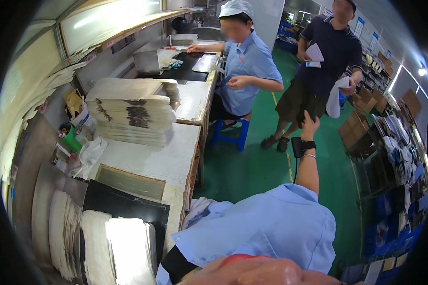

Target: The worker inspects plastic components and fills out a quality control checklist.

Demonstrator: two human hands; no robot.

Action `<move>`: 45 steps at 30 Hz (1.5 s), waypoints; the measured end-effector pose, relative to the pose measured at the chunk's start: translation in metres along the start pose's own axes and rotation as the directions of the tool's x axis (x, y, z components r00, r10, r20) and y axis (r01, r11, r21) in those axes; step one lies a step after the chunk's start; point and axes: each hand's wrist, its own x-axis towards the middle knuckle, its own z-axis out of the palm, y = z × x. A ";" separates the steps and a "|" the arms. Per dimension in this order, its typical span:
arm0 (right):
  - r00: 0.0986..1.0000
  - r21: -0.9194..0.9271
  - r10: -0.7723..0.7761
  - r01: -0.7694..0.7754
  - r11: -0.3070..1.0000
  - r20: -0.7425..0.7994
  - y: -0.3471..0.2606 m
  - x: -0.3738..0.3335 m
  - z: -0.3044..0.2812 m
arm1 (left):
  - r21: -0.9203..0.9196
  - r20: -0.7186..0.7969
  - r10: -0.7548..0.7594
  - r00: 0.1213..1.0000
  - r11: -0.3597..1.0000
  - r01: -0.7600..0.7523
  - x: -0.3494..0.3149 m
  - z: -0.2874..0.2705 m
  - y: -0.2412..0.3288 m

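Note:
My right hand point(310, 127) reaches out past the bench with its fingers apart and nothing seen in it. On that wrist are a black band point(308, 146), a pale bracelet and a small black box point(297, 147) with a cable. In the picture, the hand overlaps the shorts of a standing person point(335, 52); whether they touch I cannot tell. That person holds a white sheet-like piece point(336, 99) in one hand and folded papers point(314, 53) in the other. My left hand is out of sight.
Beside me runs a white bench point(142, 154) with a tall stack of stained sheets point(133, 111). Pale stacked sheets point(128, 247) lie on a black board point(123, 197). A co-worker point(252, 66) sits on a blue stool point(237, 135). Shelving and cartons point(354, 128) line the right.

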 end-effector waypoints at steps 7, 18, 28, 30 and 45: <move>0.743 -0.717 -0.637 0.329 0.615 -0.205 -0.050 0.011 -0.036 | -0.016 -0.044 0.123 0.991 0.992 -0.124 0.002 -0.007 -0.039; 0.853 0.209 -0.497 0.463 0.862 0.158 -0.095 -0.107 0.064 | 0.037 -0.002 0.089 0.996 0.995 -0.089 -0.006 -0.005 0.001; -0.221 0.274 -0.513 -0.640 0.718 0.829 -0.154 -0.346 0.240 | -0.121 -0.130 0.205 0.970 0.968 -0.221 0.008 -0.098 0.061; -0.390 0.043 -0.546 -0.784 0.619 0.741 -0.190 -0.416 0.254 | -0.171 -0.077 0.247 0.966 0.951 -0.257 0.012 -0.107 0.105; -0.805 -0.642 -0.499 -0.573 0.510 0.322 -0.217 -0.598 0.253 | -0.680 0.653 0.165 0.739 0.558 0.475 0.043 0.021 0.227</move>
